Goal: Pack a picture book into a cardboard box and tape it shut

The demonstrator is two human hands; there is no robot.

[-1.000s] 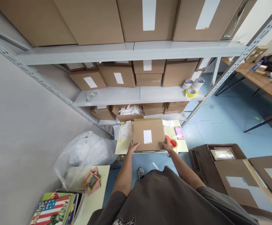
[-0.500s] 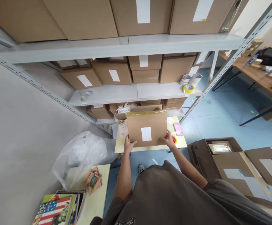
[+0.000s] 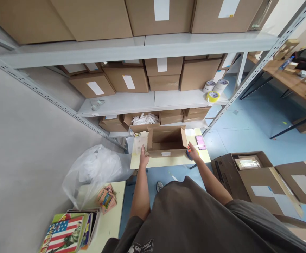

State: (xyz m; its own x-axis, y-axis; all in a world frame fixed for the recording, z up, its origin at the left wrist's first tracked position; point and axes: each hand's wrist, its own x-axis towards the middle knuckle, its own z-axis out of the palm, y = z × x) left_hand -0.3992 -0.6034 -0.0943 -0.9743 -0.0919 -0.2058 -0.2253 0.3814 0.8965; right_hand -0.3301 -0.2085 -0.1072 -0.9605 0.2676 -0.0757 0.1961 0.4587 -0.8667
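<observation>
A cardboard box stands upright on the pale yellow table, its top open and its inside bare. A white label shows on its front. My left hand is at the box's left front corner, thumb towards the cardboard. My right hand grips the right front corner, its fingers partly hidden. Just beneath that hand sits a blue and orange tape dispenser. Pink labels lie to the right, and a whitish sheet lies left of the box.
Grey shelving full of boxes rises behind the table, with tape rolls on its middle shelf. A plastic bag and a stack of books are on the left. Large open cartons stand on the right floor.
The box has turned from tilted, its front face towards me, to standing upright with the opening up. My hands have moved from its front face to its sides.
</observation>
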